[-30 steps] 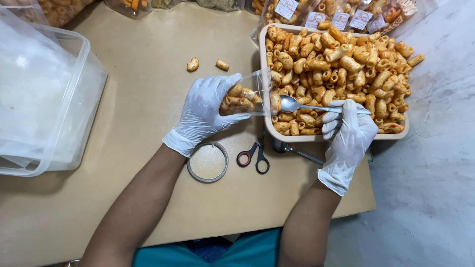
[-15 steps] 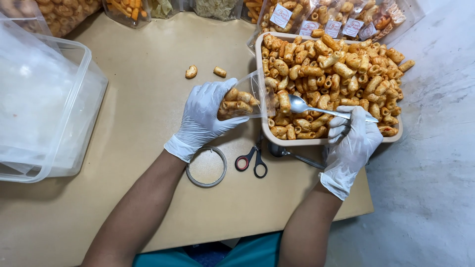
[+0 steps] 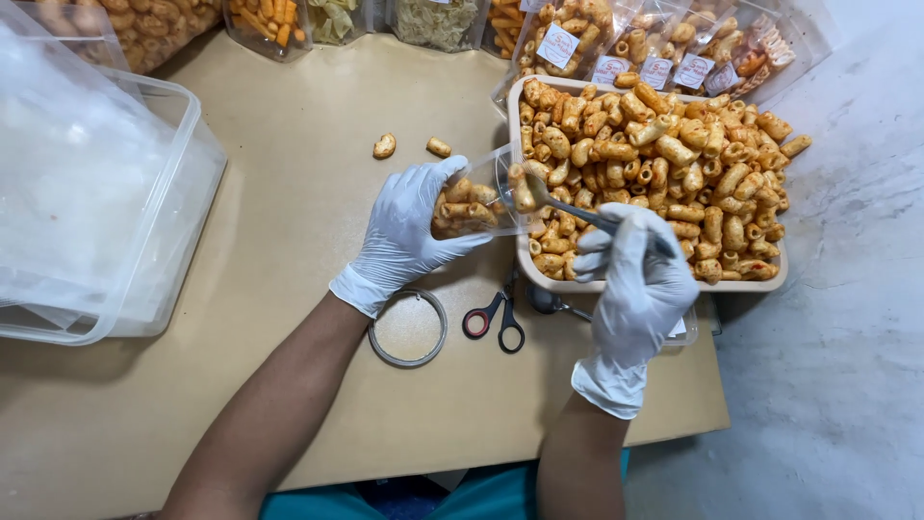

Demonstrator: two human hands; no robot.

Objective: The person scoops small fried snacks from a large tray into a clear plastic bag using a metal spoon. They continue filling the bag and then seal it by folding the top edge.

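Observation:
My left hand [image 3: 409, 231], in a white glove, grips a small clear plastic bag [image 3: 474, 197] partly filled with orange curled snacks, its mouth turned toward the tray. My right hand [image 3: 637, 279], also gloved, holds a metal spoon [image 3: 563, 204] whose bowl carries a snack piece at the bag's opening. A beige tray [image 3: 525, 255] heaped with the same snacks [image 3: 664, 164] lies right of the bag, under the spoon.
Two loose snack pieces [image 3: 385, 145] lie on the tan table. Small scissors [image 3: 497, 318] and a round metal ring [image 3: 409, 328] sit near the front. A large clear plastic tub [image 3: 115, 221] stands left. Filled snack bags [image 3: 616, 48] line the back edge.
The spoon has moved left from the tray's heap to the bag's mouth, carrying a snack piece. The left hand keeps holding the bag in place.

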